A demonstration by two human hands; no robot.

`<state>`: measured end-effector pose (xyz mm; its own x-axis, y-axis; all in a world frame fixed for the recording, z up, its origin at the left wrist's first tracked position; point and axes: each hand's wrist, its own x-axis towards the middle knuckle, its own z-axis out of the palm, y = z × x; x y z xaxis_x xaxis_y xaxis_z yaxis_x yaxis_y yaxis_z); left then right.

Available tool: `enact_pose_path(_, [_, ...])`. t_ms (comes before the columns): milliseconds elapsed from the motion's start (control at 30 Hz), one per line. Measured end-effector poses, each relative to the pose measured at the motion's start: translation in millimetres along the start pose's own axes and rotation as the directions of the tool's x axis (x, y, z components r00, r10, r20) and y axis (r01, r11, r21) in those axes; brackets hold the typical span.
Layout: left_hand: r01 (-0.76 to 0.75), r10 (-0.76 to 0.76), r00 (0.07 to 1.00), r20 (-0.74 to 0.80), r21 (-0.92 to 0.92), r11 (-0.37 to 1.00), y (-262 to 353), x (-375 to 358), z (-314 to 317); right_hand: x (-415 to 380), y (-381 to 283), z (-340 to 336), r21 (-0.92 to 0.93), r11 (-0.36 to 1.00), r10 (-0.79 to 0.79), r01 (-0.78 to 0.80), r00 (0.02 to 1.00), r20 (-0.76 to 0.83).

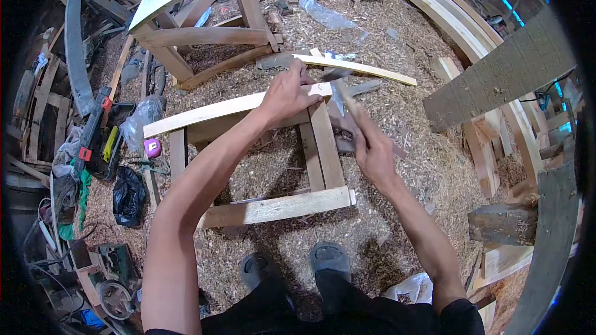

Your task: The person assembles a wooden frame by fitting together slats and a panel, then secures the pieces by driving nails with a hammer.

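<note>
Head camera looks steeply down, close over the sawdust floor (397, 211).

Both arms bare, stretched forward and down. Left hand (287, 94) palm down, fingers curled over far edge, pressing flat. Right hand (371, 149) nearer body than left hand, fist closed in tight grip, wrist cocked slightly upward.

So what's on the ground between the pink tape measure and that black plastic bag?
In the head view, only sawdust-strewn floor separates the pink tape measure and the black bag.
</note>
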<state>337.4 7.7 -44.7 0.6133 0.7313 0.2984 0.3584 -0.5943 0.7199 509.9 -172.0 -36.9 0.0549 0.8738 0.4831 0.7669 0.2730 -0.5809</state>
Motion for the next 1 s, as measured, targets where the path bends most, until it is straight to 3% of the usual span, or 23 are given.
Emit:
enact_pose_path(67, [-0.038,0.037,0.998,-0.045,-0.011,0.999,-0.8,1.4,0.5,3.8,-1.0,-4.4,-0.058,0.998,0.012,-0.008,0.998,0.062])
enact_pose_path(133, [-0.049,0.046,0.998,-0.052,-0.052,0.997,-1.1,2.2,0.9,15.3,-16.0,-18.3,-0.094,0.975,0.214,-0.2,0.959,0.184])
enact_pose_path(167, [-0.046,0.044,0.998,-0.046,-0.054,0.997,-0.2,0.8,0.5,14.0,-20.0,-19.4,-0.093,0.974,0.22,-0.206,0.958,0.184])
enact_pose_path(233, [-0.001,-0.006,0.999,0.046,0.139,0.99,8.2,1.5,-6.5,14.9,-24.1,-20.9,-0.063,0.996,0.06,-0.059,0.998,0.017])
enact_pose_path(333, [0.028,-0.028,0.999,0.035,0.014,1.0,3.9,3.6,-3.4,13.8,-6.5,-9.8,-0.087,0.995,-0.04,0.047,0.995,0.088])
enact_pose_path(367, [0.026,-0.026,0.999,0.033,0.014,1.0,2.1,4.2,-2.1,12.2,-3.1,-12.4,-0.088,0.995,-0.041,0.049,0.995,0.086])
enact_pose_path(433, [-0.015,0.016,0.999,-0.034,0.034,0.999,4.9,1.8,-2.1,15.9,-18.2,-21.9,-0.042,0.995,0.095,-0.09,0.988,0.122])
enact_pose_path(467, [-0.015,0.016,0.999,-0.035,0.033,0.999,5.4,2.8,-2.4,15.8,-18.9,-21.0,-0.042,0.995,0.094,-0.09,0.988,0.123])
enact_pose_path(533, [-0.035,0.037,0.998,-0.048,0.053,0.998,4.7,1.5,-2.2,13.4,-20.8,-18.2,-0.006,1.0,-0.024,0.023,0.997,-0.073])
enact_pose_path(567, [-0.036,0.038,0.998,-0.049,0.052,0.998,5.1,1.5,-2.4,12.6,-15.0,-16.3,-0.008,1.0,-0.025,0.024,0.997,-0.073])
enact_pose_path(633, [0.003,-0.002,1.0,-0.028,0.005,1.0,5.5,1.9,-2.4,13.0,-4.7,-12.8,-0.052,0.998,0.026,-0.019,0.99,0.135])
enact_pose_path(667, [-0.002,0.002,0.999,-0.038,0.01,1.0,4.6,5.8,-4.6,15.8,-2.3,-13.8,-0.053,0.999,0.014,-0.007,0.991,0.132])
enact_pose_path(733, [-0.018,0.018,1.0,-0.015,0.024,1.0,2.8,2.2,-1.6,12.8,-17.3,-18.1,-0.006,1.0,-0.007,0.007,1.0,-0.008])
enact_pose_path(867, [-0.02,0.021,1.0,-0.018,0.035,0.999,-1.2,2.2,0.5,1.4,-3.9,-0.7,0.042,0.997,-0.067,0.071,0.993,-0.101])
enact_pose_path(933, [-0.006,0.007,1.0,-0.005,0.062,0.998,8.6,3.4,-3.4,1.4,0.3,1.7,-0.078,0.997,0.018,-0.011,0.996,0.091])
enact_pose_path(1000, [0.025,-0.026,0.999,0.02,0.091,0.996,8.6,-0.7,-5.1,-3.3,-5.7,0.1,-0.008,0.999,0.033,-0.032,0.997,0.074])
